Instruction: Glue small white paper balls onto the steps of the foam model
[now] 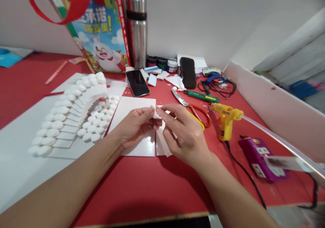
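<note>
My left hand (139, 124) and my right hand (181, 129) meet over the middle of the table. Both pinch a small white crumpled piece (157, 114) between their fingertips; it looks like tissue or soft clay, and the fingers partly hide it. Beneath them lie a white board (138, 102) and some thin white sheets (161, 143). To the left, a stepped white model (72, 119) carries rows of smooth white ovals. More small white rounds (96, 122) sit in a cluster beside it.
Orange-handled scissors (194, 109), a green cutter (203, 96) and a yellow glue gun (225, 119) with a cord lie to the right, near a purple box (261, 158). Behind are two phones (137, 82), a steel flask (137, 35), paint jars (162, 64) and a printed bag (101, 35).
</note>
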A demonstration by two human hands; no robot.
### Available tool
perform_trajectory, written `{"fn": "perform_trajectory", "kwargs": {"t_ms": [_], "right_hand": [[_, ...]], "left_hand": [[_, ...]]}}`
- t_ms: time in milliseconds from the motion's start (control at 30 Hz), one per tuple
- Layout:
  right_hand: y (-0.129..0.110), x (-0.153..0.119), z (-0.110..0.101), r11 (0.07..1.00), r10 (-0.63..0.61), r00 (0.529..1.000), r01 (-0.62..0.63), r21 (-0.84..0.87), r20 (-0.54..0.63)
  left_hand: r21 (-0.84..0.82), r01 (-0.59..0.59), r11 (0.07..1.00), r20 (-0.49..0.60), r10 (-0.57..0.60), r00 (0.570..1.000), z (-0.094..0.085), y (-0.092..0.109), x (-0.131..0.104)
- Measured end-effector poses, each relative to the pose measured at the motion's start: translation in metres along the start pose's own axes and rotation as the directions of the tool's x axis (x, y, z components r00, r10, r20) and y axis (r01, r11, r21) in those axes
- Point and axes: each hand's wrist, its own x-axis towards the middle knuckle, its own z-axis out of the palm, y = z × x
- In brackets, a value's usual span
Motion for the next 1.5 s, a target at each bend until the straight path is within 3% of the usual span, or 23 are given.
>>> {"fn": "perform_trajectory", "kwargs": {"t_ms": [100, 200, 333, 433, 533, 733, 1000, 1133, 1300, 1500], "right_hand": [[-0.001, 0.000, 0.003, 1.000, 0.020, 1.000, -0.020, 0.020, -0.015], [-0.002, 0.000, 0.005, 0.974, 0.103, 0.994, -0.091, 0.207, -0.045], [-0.002, 0.002, 0.004, 0.793, 0.282, 0.959, -0.254, 0.554, 0.036], [-0.001, 0.002, 0.002, 0.692, 0.345, 0.935, -0.310, 0.652, 0.079], [-0.002, 0.002, 0.002, 0.712, 0.327, 0.942, -0.294, 0.638, 0.070], [-0.003, 0.000, 0.008, 0.870, 0.187, 0.982, -0.168, 0.464, 0.005], [-0.002, -0.004, 0.014, 0.970, 0.068, 0.998, -0.066, 0.233, 0.000], [0.000, -0.002, 0.010, 0.934, 0.162, 0.987, -0.148, 0.325, -0.017], [-0.001, 0.005, 0.003, 0.796, 0.367, 0.930, -0.316, 0.516, 0.005], [-0.006, 0.007, 0.003, 0.809, 0.387, 0.922, -0.335, 0.483, -0.008]], "left_hand": [[-0.013, -0.004, 1.000, 0.010, 0.004, 1.000, 0.000, 0.000, 0.000], [-0.024, -0.039, 0.999, 0.021, 0.039, 0.999, -0.001, 0.002, 0.001], [0.011, -0.101, 0.995, 0.084, 0.100, 0.991, -0.001, 0.008, 0.001], [0.042, -0.145, 0.989, 0.133, 0.138, 0.982, -0.001, 0.009, 0.000], [0.032, -0.164, 0.986, 0.150, 0.158, 0.976, -0.002, 0.008, 0.000], [-0.006, -0.195, 0.981, 0.131, 0.194, 0.972, -0.001, 0.007, 0.000], [0.040, -0.252, 0.967, -0.002, 0.253, 0.968, 0.003, 0.005, 0.001], [0.130, -0.270, 0.954, 0.017, 0.270, 0.963, 0.002, 0.008, 0.001], [0.368, -0.246, 0.897, 0.027, 0.254, 0.967, -0.004, 0.009, -0.001], [0.538, -0.247, 0.806, -0.038, 0.316, 0.948, -0.002, 0.010, -0.002]]}}
